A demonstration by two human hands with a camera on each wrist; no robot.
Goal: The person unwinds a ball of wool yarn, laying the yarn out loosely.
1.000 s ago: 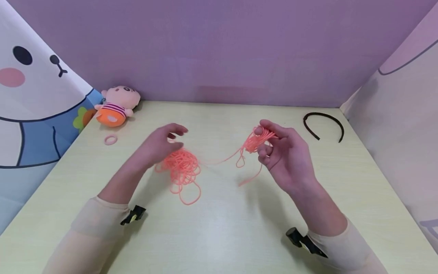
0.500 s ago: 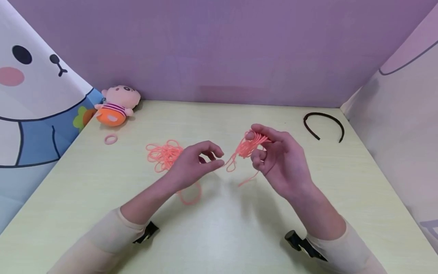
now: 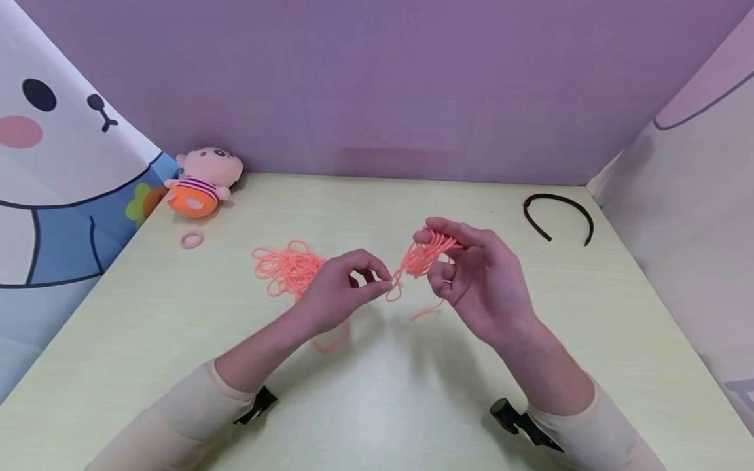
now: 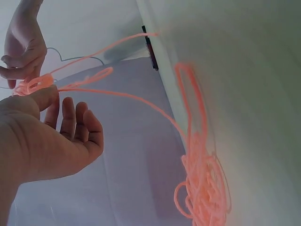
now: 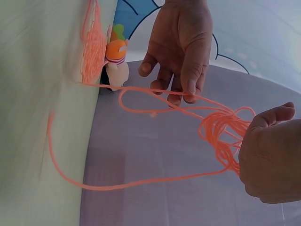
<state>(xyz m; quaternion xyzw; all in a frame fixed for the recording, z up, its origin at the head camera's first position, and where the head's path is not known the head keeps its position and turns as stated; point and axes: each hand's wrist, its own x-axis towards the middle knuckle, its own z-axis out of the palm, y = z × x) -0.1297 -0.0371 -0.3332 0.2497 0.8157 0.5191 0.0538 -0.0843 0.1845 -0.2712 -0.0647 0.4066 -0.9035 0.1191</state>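
My right hand (image 3: 485, 278) holds a looped bundle of orange-pink cord (image 3: 425, 254) above the table, the loops lying over its fingers. A loose end of the cord hangs below it to the table. The left hand (image 3: 344, 288) pinches the strand between thumb and index finger, just left of the bundle; its other fingers are loosely bent in the left wrist view. From that pinch the strand runs down to a tangled cord pile (image 3: 288, 265) on the table, partly hidden behind the left hand in the head view. A small loop (image 5: 136, 106) dangles beside the pinch.
A plush toy (image 3: 200, 183) lies at the back left, with a small pink ring (image 3: 191, 240) in front of it. At the back right is a dark headband (image 3: 556, 198). A purple backdrop (image 3: 389, 91) rises behind the table (image 3: 377, 405).
My left hand has moved right from above the pile to the strand near the bundle and its fingertips have closed. The right hand has shifted slightly left with the bundle.
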